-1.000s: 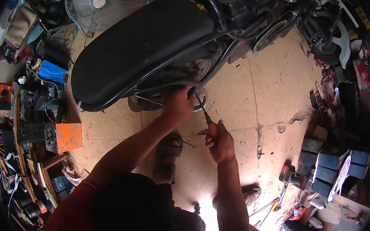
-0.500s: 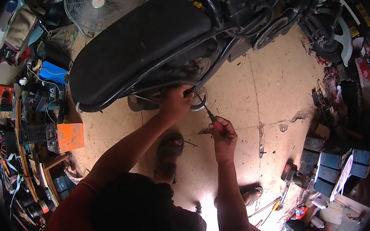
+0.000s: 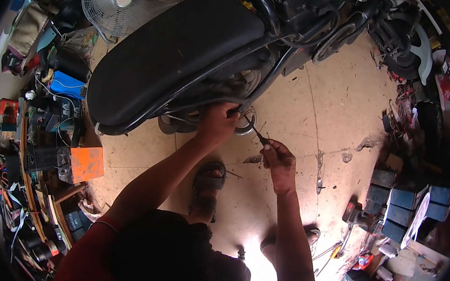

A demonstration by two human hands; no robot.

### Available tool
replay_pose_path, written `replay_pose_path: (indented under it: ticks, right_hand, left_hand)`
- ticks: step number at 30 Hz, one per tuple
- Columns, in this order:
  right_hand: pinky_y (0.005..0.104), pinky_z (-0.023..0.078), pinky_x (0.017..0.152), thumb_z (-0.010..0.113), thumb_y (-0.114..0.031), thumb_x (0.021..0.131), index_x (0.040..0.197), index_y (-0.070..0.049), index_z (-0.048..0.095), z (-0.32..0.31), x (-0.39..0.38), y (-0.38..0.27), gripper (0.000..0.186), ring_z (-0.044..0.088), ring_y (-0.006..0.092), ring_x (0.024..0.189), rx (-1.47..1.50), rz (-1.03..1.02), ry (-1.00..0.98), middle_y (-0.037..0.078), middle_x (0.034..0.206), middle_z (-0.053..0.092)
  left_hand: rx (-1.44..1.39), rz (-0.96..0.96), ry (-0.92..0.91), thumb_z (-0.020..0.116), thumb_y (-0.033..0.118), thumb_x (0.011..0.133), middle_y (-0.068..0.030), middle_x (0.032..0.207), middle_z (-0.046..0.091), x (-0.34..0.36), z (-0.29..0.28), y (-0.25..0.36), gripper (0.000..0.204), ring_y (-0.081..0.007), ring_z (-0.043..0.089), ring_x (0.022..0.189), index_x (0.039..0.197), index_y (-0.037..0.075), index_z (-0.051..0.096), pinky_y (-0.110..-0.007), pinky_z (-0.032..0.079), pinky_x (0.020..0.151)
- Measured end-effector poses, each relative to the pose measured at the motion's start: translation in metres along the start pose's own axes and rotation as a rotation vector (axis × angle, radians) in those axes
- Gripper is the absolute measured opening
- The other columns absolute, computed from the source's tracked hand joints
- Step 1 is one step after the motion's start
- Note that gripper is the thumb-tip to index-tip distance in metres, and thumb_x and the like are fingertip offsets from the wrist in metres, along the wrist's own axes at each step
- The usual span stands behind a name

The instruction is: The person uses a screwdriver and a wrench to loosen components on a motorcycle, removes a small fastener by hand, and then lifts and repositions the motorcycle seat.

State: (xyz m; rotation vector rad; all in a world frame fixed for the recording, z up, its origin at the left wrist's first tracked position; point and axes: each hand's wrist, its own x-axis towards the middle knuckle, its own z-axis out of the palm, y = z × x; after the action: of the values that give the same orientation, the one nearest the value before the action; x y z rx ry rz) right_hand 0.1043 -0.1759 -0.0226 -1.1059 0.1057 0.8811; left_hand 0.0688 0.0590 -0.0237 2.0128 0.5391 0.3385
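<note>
Moved since one second ago: right hand (image 3: 281, 166), which then wrapped the red handle of the screwdriver (image 3: 261, 138) and now covers it, fingertips further forward; the left hand (image 3: 218, 122) keeps its place under the seat's edge.
Right fingers: bent and drawn together, thumb and forefinger pinching the screwdriver near its dark collar.
Right wrist and arm: back of the hand partly turned up; the forearm (image 3: 294, 239) rises from the lower edge, leaning slightly left toward the fingers.
Screwdriver: between the two hands, its thin shaft slanting up and left to the left fingers; the tip cannot be made out.
Left fingers: curled in at a small dark part beneath the frame tube (image 3: 267, 82); whether they clasp it or only touch it, I cannot tell.
Left arm: reaching diagonally up and right, elbow out to the left, hand higher than the right one.
Black vehicle: its long seat (image 3: 176, 54) lies above the left hand, with a shiny metal ring (image 3: 249, 123) just beside those fingers.
Below the hands: a dark sandal (image 3: 209, 178) on the tan floor (image 3: 348, 98).
</note>
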Motion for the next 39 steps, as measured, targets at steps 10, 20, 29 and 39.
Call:
replay_pose_path:
  ticks: [10, 20, 29, 39]
  right_hand:
    - [0.0209, 0.046, 0.063, 0.072, -0.008, 0.097, 0.127, -0.003, 0.07, -0.005, 0.004, 0.001, 0.03, 0.058, 0.0049, 0.077, -0.151, 0.022, 0.084, 0.001, 0.099, 0.072]
    - [0.0163, 0.034, 0.051, 0.069, -0.015, 0.098, 0.132, 0.001, 0.061, -0.006, 0.018, -0.037, 0.039, 0.043, 0.0028, 0.06, 0.234, 0.361, -0.216, -0.002, 0.089, 0.064]
    - [0.0254, 0.048, 0.06, 0.07, -0.013, 0.098, 0.123, 0.002, 0.071, 0.017, 0.019, -0.044, 0.03, 0.061, 0.0108, 0.069, -0.43, -0.022, 0.009, 0.005, 0.088, 0.071]
    - [0.0294, 0.053, 0.063, 0.074, -0.007, 0.093, 0.112, -0.001, 0.076, 0.019, 0.013, -0.019, 0.021, 0.066, 0.0153, 0.071, -0.991, -0.605, 0.086, 0.008, 0.084, 0.072]
  left_hand:
    - [-0.014, 0.14, 0.045, 0.071, 0.005, 0.093, -0.0084, 0.087, 0.074, 0.001, 0.002, -0.002, 0.021, -0.0104, 0.067, 0.076, 0.113, -0.004, 0.071, -0.028, 0.052, 0.071]
    - [-0.011, 0.011, -0.036, 0.07, 0.007, 0.094, -0.0144, 0.095, 0.076, 0.0, -0.002, 0.006, 0.024, -0.0188, 0.072, 0.085, 0.116, -0.003, 0.071, -0.031, 0.054, 0.077]
    - [-0.081, 0.098, -0.021, 0.069, 0.004, 0.092, -0.0148, 0.095, 0.077, 0.004, -0.011, -0.001, 0.024, -0.0185, 0.072, 0.085, 0.115, -0.004, 0.071, -0.032, 0.055, 0.077]
    - [-0.065, 0.08, 0.006, 0.07, 0.014, 0.092, -0.0171, 0.089, 0.077, 0.002, -0.009, -0.004, 0.028, -0.0241, 0.076, 0.081, 0.114, -0.002, 0.074, -0.035, 0.057, 0.078]
